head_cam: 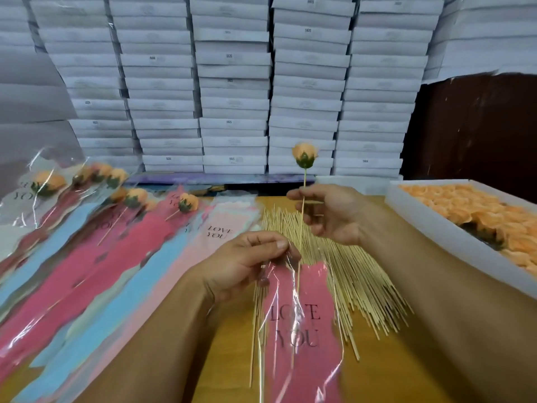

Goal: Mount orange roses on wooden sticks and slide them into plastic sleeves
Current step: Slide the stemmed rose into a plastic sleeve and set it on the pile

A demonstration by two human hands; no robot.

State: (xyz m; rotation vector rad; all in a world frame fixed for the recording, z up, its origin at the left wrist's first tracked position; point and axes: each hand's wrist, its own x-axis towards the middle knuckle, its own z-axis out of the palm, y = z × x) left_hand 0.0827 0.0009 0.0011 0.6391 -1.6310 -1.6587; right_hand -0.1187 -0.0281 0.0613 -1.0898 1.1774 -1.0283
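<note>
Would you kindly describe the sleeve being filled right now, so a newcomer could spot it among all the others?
Start at the fan of bare wooden sticks in the middle of the table. Over its near end hangs a clear sleeve with a pink panel reading LOVE YOU. Unlike the sleeves lying flat at the left, the left hand pinches its top open and a rose's stick already enters it.

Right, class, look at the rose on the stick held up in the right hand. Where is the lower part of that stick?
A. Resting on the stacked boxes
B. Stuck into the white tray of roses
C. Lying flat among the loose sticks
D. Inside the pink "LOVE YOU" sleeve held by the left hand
D: the stick below the right hand runs down into the open top of the pink sleeve, which the left hand pinches.
</note>
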